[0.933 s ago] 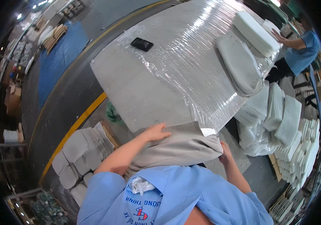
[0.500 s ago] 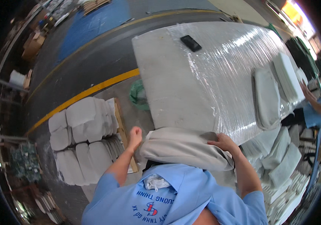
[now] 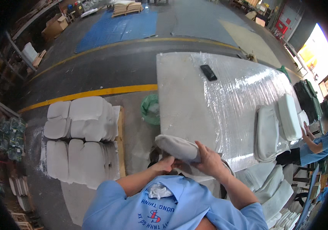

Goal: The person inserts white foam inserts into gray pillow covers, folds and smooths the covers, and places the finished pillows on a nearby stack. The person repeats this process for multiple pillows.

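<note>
Just in front of my body, at the near edge of the plastic-wrapped table (image 3: 183,111), I hold a light grey fabric cushion (image 3: 177,147). It is tilted and bunched up, with its rounded left end raised. My right hand (image 3: 210,161) is closed over its right part, thumb on top. At the lower edge, my left hand (image 3: 164,165) is closed on the cushion, its fingers partly hidden underneath. The right end of the cushion is hidden behind my right hand and forearm.
Stacked pale pads (image 3: 89,119) fill a pallet at left. A green bag (image 3: 150,109) stands beside the table. On the table lie a black phone (image 3: 208,73), a grey cushion (image 3: 266,134) and a white foam pad (image 3: 289,117). A co-worker (image 3: 317,145) is at the right.
The cushion was lying flat across the near table edge; now it is turned and raised at its left end. My left hand has come from free air onto it, and my right hand has moved inward.
</note>
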`<move>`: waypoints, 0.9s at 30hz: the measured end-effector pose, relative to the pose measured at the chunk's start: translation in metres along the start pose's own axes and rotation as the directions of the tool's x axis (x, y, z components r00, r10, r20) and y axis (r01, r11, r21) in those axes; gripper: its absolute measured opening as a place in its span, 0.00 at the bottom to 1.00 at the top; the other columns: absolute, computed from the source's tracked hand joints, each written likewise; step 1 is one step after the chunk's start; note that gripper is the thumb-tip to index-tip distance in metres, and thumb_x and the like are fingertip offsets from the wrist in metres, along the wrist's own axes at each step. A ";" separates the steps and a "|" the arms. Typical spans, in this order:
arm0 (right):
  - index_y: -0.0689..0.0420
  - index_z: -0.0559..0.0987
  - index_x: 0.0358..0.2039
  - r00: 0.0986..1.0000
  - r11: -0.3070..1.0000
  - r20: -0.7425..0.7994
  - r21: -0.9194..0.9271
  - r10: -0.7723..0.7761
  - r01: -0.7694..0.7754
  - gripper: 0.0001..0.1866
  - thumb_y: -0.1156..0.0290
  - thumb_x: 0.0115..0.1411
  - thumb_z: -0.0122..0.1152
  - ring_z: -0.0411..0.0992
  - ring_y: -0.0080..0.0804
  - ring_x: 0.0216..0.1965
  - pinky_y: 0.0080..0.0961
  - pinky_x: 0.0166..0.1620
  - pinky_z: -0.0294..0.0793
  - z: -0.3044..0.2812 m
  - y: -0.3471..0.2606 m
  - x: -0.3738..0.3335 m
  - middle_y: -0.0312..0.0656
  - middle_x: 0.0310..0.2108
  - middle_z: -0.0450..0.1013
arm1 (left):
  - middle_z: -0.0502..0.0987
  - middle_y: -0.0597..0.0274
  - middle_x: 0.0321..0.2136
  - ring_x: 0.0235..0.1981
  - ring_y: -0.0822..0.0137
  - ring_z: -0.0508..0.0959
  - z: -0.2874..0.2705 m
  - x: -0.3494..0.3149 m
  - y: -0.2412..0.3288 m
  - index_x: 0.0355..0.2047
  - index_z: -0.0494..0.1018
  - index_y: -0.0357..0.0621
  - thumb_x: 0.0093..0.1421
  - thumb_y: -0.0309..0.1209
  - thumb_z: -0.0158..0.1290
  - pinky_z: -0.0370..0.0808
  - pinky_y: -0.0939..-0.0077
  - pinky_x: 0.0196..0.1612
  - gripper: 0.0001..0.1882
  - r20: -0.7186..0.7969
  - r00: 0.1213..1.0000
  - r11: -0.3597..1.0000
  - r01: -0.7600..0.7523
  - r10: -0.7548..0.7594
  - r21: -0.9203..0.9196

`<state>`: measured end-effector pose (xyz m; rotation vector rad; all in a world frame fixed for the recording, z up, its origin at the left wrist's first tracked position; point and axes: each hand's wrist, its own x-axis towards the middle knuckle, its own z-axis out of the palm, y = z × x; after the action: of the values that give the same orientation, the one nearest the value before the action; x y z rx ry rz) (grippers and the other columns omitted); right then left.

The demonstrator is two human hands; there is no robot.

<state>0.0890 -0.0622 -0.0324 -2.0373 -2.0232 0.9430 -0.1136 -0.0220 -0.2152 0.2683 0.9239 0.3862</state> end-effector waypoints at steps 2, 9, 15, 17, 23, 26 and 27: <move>0.59 0.73 0.64 0.992 0.995 -0.122 0.093 -0.013 0.025 0.38 0.58 0.56 0.75 0.78 0.62 0.54 0.45 0.56 0.78 -0.019 0.007 0.003 0.60 0.53 0.78 | 0.81 0.59 0.48 0.45 0.60 0.83 0.011 0.012 0.021 0.60 0.71 0.49 0.75 0.39 0.47 0.81 0.57 0.49 0.18 0.035 0.997 0.994 -0.070 0.067 0.087; 0.65 0.76 0.58 0.815 0.681 -0.498 0.708 0.296 0.185 0.29 0.72 0.57 0.77 0.79 0.32 0.48 0.32 0.52 0.78 -0.061 0.044 -0.035 0.46 0.48 0.81 | 0.79 0.68 0.43 0.48 0.67 0.77 0.124 0.022 0.084 0.52 0.73 0.52 0.73 0.44 0.52 0.73 0.59 0.52 0.14 0.157 0.937 0.878 -0.347 0.311 0.331; 0.62 0.75 0.57 0.460 0.333 -0.601 0.774 0.653 0.538 0.29 0.76 0.56 0.77 0.78 0.35 0.49 0.35 0.55 0.76 -0.026 0.036 -0.043 0.44 0.48 0.80 | 0.78 0.55 0.39 0.44 0.56 0.76 0.202 0.058 0.121 0.43 0.77 0.35 0.71 0.37 0.55 0.71 0.62 0.53 0.14 0.442 0.455 0.130 -0.796 0.773 0.591; 0.59 0.71 0.59 0.418 0.176 -0.536 0.744 0.734 0.645 0.31 0.79 0.56 0.75 0.76 0.38 0.52 0.38 0.59 0.74 -0.015 0.020 -0.035 0.45 0.50 0.77 | 0.79 0.51 0.38 0.44 0.55 0.77 0.214 0.078 0.141 0.41 0.77 0.34 0.71 0.34 0.55 0.71 0.60 0.52 0.12 0.613 0.237 -0.153 -0.844 0.753 0.514; 0.54 0.62 0.65 0.333 0.057 -0.367 0.741 0.869 0.669 0.38 0.77 0.58 0.74 0.73 0.42 0.57 0.44 0.59 0.76 0.046 -0.036 -0.026 0.47 0.58 0.72 | 0.79 0.65 0.30 0.33 0.73 0.75 0.220 0.122 0.126 0.42 0.78 0.41 0.75 0.37 0.50 0.74 0.71 0.40 0.12 0.724 0.688 0.243 -0.712 0.052 0.659; 0.56 0.61 0.68 0.411 -0.192 -0.093 0.777 0.907 0.600 0.39 0.71 0.62 0.74 0.75 0.41 0.56 0.45 0.55 0.80 0.070 -0.075 -0.038 0.47 0.58 0.72 | 0.80 0.68 0.33 0.34 0.73 0.75 0.199 0.126 0.109 0.44 0.79 0.45 0.76 0.41 0.49 0.76 0.70 0.42 0.15 0.564 0.759 0.035 -0.586 -0.326 0.809; 0.57 0.62 0.68 0.471 -0.265 -0.045 0.778 0.881 0.569 0.38 0.70 0.63 0.73 0.75 0.41 0.56 0.45 0.55 0.80 0.084 -0.080 -0.042 0.47 0.58 0.72 | 0.80 0.68 0.35 0.35 0.73 0.75 0.190 0.123 0.099 0.44 0.79 0.45 0.76 0.42 0.49 0.76 0.69 0.43 0.15 0.511 0.739 0.042 -0.551 -0.439 0.833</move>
<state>-0.0178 -0.1212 -0.0456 -1.0630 0.3238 0.7037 0.0878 0.1095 -0.1558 1.7718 0.2013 -0.4546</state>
